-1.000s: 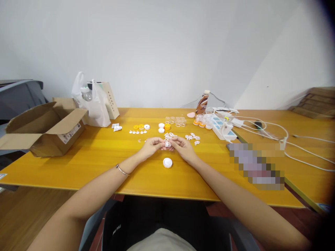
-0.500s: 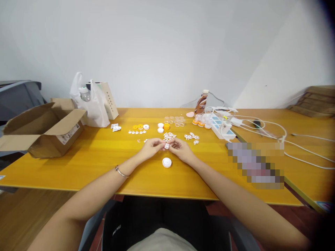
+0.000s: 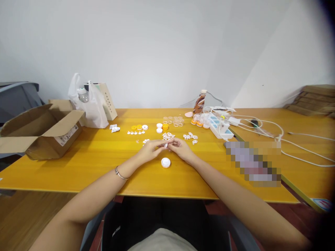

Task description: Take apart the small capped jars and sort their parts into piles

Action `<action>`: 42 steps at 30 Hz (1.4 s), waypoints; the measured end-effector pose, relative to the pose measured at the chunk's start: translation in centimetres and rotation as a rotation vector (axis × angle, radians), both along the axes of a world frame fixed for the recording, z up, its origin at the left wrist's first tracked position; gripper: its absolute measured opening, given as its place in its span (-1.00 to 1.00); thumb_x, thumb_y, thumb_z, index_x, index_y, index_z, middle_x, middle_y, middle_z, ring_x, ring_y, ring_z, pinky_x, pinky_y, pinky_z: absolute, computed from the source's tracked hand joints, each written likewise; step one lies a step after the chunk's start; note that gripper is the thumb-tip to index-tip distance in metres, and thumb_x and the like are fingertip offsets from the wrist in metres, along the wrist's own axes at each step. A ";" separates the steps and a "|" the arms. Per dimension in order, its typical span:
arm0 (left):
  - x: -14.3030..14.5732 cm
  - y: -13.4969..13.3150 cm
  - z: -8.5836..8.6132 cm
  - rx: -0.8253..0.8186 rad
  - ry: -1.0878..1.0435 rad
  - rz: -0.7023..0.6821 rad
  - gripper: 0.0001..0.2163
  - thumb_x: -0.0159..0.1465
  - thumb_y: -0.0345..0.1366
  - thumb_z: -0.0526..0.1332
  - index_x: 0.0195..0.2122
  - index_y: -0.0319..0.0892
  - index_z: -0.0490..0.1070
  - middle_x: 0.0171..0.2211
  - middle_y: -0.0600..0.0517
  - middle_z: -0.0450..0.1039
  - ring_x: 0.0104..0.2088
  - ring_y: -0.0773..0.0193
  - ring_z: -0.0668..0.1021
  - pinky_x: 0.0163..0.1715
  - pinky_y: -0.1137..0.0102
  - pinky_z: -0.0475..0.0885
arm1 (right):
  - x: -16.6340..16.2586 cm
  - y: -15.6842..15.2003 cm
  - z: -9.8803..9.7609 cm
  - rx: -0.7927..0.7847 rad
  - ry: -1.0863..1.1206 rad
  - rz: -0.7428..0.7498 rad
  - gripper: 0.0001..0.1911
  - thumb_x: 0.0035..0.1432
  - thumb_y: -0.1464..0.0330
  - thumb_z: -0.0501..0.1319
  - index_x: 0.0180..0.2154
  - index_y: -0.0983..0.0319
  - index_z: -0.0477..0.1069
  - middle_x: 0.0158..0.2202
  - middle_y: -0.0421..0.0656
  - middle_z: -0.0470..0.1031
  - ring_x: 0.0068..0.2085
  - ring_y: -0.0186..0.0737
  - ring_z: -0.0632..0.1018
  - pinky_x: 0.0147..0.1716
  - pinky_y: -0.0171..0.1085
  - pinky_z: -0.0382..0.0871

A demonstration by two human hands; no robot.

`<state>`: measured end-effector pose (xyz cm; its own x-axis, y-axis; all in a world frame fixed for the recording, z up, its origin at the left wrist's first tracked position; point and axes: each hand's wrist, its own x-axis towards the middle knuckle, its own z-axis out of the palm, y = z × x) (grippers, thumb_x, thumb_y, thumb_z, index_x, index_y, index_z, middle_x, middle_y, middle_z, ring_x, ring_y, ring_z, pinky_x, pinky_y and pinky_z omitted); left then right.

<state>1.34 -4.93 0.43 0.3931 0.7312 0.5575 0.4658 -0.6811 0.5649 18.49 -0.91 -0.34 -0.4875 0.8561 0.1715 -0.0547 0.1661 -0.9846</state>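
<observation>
The left hand (image 3: 151, 150) and the right hand (image 3: 181, 150) meet over a glossy yellow-brown wooden table (image 3: 99, 167), and I see both pinching a small white plastic piece (image 3: 165, 145). It sits between their fingertips, just beyond a round white cap with an orange lower edge (image 3: 165, 162), which lies flat. Fingers cover much of the piece, so I cannot tell which way it points or how its long axis runs. From my end, white openwork plastic pieces (image 3: 168, 136) lie clustered past the hands, with clear plastic rings (image 3: 178, 121) farther back. An open brown cardboard box (image 3: 49, 144) stands left, near a white plastic bag (image 3: 94, 113); behind rises a pale, plain wall (image 3: 157, 52).
</observation>
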 end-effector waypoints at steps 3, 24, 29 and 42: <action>0.3 0.1 -0.2 0.016 -0.013 0.049 -0.73 0.20 -0.37 0.13 -0.06 -0.21 0.41 -0.14 -0.07 0.50 -0.22 0.25 0.56 -0.16 0.37 0.46 | 0.1 0.2 0.0 0.003 -0.009 -0.001 -0.83 -0.10 0.29 0.25 -0.47 0.24 0.33 -0.54 -0.28 0.42 -0.51 -0.42 0.39 -0.41 -0.36 0.28; 0.5 -0.1 -0.4 0.304 0.176 0.127 -0.73 0.27 -0.36 0.04 -0.03 -0.16 0.36 -0.16 -0.07 0.51 -0.22 0.27 0.57 -0.20 0.40 0.48 | 0.2 0.9 -0.1 0.091 -0.047 -0.123 -0.90 -0.08 0.33 0.20 -0.50 0.21 0.30 -0.57 -0.26 0.38 -0.51 -0.35 0.39 -0.42 -0.31 0.29; -0.5 -0.2 -0.1 0.261 0.107 0.231 -0.75 0.24 -0.30 0.09 -0.07 -0.17 0.40 -0.26 -0.07 0.54 -0.32 0.26 0.58 -0.28 0.41 0.49 | 2.6 3.6 -0.3 0.128 0.021 -0.379 -0.80 -0.05 0.21 0.18 -0.44 0.20 0.25 -0.54 -0.26 0.34 -0.47 -0.34 0.38 -0.37 -0.30 0.29; -1.1 0.5 0.0 0.169 0.025 0.267 -0.66 0.24 -0.29 0.09 0.05 -0.16 0.30 -0.23 -0.03 0.52 -0.30 0.31 0.56 -0.22 0.41 0.46 | 2.0 3.7 -1.5 0.321 -0.298 -0.382 -0.79 -0.06 0.26 0.20 -0.38 0.24 0.48 -0.45 -0.15 0.51 -0.43 -0.27 0.46 -0.34 -0.24 0.35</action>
<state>0.22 -4.40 0.43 0.2153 0.7085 0.6721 0.6531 -0.6161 0.4403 20.54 2.77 -1.85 -0.2212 0.9088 0.3538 0.3399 0.4119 -0.8454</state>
